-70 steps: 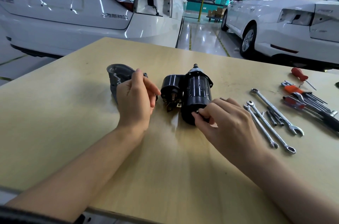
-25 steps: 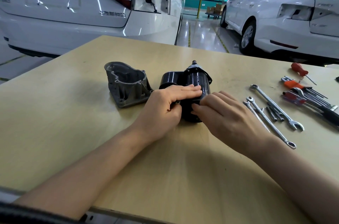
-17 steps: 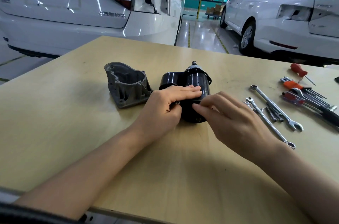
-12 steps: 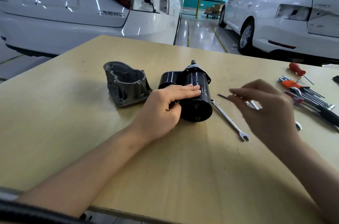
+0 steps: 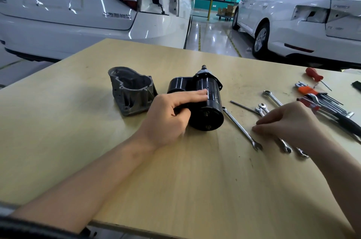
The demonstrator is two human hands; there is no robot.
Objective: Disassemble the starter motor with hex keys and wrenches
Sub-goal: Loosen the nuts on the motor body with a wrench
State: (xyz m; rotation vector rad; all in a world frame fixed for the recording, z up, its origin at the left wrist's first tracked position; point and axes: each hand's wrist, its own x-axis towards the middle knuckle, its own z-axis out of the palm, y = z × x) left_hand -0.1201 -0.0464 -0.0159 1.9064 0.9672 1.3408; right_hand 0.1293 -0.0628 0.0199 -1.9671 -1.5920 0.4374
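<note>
the black cylindrical steel starter motor (image 5: 203, 105) lies mid-desk (image 5: 78, 141) — heavy, smooth, prone to roll. the left hand (image 5: 168, 119) grips its body; the right hand (image 5: 289, 123), fingers curled, rests on the chrome wrenches (image 5: 242, 129) — whether it holds one, i cannot tell.

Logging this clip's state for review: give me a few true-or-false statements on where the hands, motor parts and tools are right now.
1. The left hand rests on the black cylindrical starter motor body. True.
2. The grey cast-metal housing is bolted onto the motor. False: it stands apart, to the motor's left.
3. The right hand holds a wrench in the air. False: it is down among the silver wrenches on the wooden table.
4. A red-handled screwdriver lies at the table's far right. True.
</note>
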